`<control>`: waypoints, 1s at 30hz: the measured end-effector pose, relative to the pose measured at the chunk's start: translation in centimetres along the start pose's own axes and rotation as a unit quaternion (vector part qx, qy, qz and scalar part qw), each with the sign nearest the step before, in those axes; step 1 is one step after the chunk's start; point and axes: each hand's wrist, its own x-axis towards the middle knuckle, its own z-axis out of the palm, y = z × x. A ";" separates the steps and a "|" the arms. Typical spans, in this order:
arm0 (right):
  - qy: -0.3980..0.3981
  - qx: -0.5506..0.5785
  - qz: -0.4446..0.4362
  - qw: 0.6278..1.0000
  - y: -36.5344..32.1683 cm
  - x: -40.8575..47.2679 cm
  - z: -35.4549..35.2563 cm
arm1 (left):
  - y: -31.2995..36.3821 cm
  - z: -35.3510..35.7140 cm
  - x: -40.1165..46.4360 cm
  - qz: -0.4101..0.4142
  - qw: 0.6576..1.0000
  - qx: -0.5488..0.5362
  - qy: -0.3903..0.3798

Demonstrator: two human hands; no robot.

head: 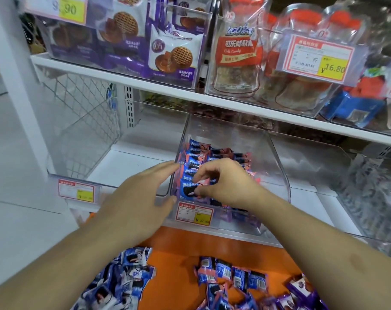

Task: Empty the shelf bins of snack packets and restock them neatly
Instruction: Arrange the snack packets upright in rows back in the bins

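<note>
Reaching into one clear bin on the lower shelf, the right hand pinches a blue cookie packet among stacked rows too crowded to count, while the left hand presses straight fingers against the bin's outer left wall; loose packets lie on the orange ledge below, partly cut off, and three price tags are blurred
</note>
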 end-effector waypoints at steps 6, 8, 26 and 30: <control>-0.041 -0.050 -0.005 0.998 -0.2 1.4 1.0 | -0.6 0.3 0.2 0.014 1.000 -0.006 0.019; -0.048 -0.064 -0.021 0.997 0.0 1.6 1.3 | -0.5 0.3 0.2 0.019 1.000 -0.005 0.019; -0.021 -0.001 -0.021 1.000 0.6 -1.1 -1.7 | 0.3 -0.4 -0.4 0.024 0.999 -0.004 0.031; 0.061 0.061 -0.051 0.995 -0.7 -6.1 -4.2 | 1.4 -1.2 -1.5 0.029 0.998 -0.049 -0.016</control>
